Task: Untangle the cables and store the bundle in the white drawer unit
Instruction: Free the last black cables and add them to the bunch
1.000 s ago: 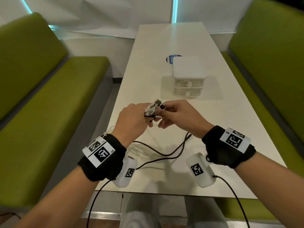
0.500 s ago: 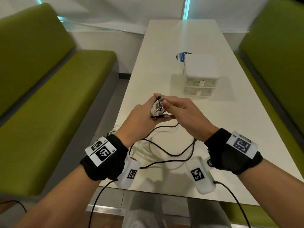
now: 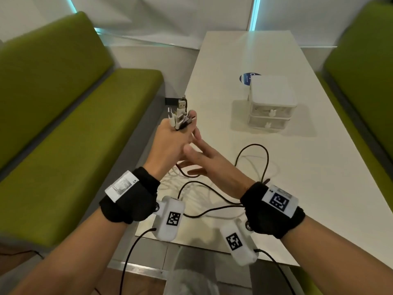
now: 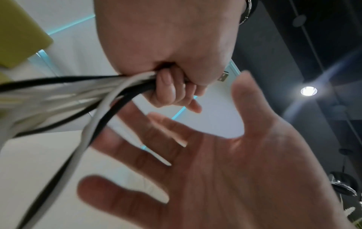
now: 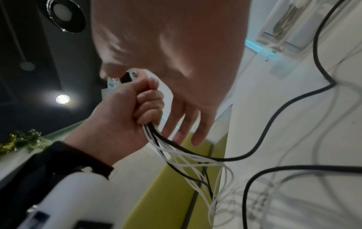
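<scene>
Left hand (image 3: 168, 143) raised, fist gripping the cables (image 5: 154, 136) just below their plugs (image 3: 180, 116), which stick up above the fist. Right hand (image 3: 210, 165) just beside it, fingers straight and spread, holding nothing. Cable slack trails beneath both hands onto the table (image 3: 319, 188). Drawer unit (image 3: 271, 103) stands beyond the right hand, both drawers closed.
</scene>
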Action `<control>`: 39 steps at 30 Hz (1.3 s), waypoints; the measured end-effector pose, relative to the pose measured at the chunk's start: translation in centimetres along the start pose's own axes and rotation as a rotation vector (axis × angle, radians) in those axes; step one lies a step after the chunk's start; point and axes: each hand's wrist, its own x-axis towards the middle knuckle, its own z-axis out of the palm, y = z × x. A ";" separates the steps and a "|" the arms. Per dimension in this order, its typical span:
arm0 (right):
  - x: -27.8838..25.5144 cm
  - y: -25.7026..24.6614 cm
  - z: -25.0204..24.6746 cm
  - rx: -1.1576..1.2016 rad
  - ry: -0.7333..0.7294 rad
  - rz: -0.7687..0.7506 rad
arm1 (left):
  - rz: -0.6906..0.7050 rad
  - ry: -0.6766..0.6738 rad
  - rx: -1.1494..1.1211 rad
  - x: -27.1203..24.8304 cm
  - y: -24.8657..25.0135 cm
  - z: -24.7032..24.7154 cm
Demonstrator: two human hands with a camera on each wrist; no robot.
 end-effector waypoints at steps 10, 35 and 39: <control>3.1 -2.5 1.8 -0.203 -0.087 -0.026 | 0.038 -0.130 0.091 -0.4 0.7 -3.8; 14.6 -7.1 8.6 -0.219 -0.334 0.050 | -0.068 -0.229 0.218 4.6 -1.1 -15.8; 15.3 -9.7 11.1 -0.383 -0.350 0.047 | -0.061 -0.279 0.321 4.3 -0.2 -18.7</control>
